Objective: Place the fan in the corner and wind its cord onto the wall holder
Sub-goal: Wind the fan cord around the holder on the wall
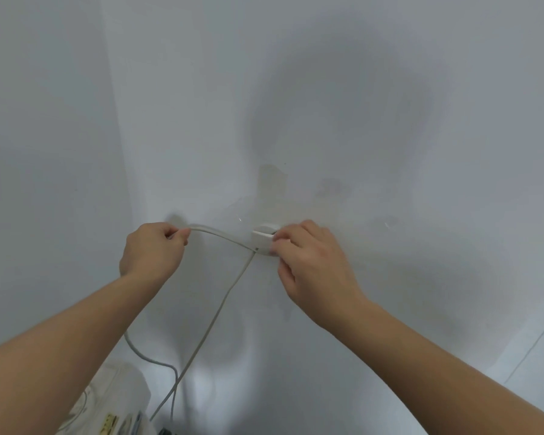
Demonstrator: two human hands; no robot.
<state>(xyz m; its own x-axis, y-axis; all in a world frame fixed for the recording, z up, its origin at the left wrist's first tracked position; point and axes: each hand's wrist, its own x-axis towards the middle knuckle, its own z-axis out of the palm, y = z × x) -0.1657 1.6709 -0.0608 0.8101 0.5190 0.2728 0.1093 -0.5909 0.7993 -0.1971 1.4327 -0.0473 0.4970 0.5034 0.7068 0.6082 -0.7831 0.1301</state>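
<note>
The cord [220, 235] is pinched in the left hand [153, 249] and drawn taut leftward, so it seats under the holder [263, 238], which is steadied by the right hand's [314, 262] closed fingertips. The fan [120, 412] is seen low, near left.

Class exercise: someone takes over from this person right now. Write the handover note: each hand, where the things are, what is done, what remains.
Left hand: shut on the cord, pulling it left of the wall holder.
Right hand: fingers at the holder, steadying it; grip unclear.
Cord: runs from the left hand to the holder, then hangs toward the floor.
Fan: bottom left, seemingly in the corner.
Left: wind the hanging slack.
</note>
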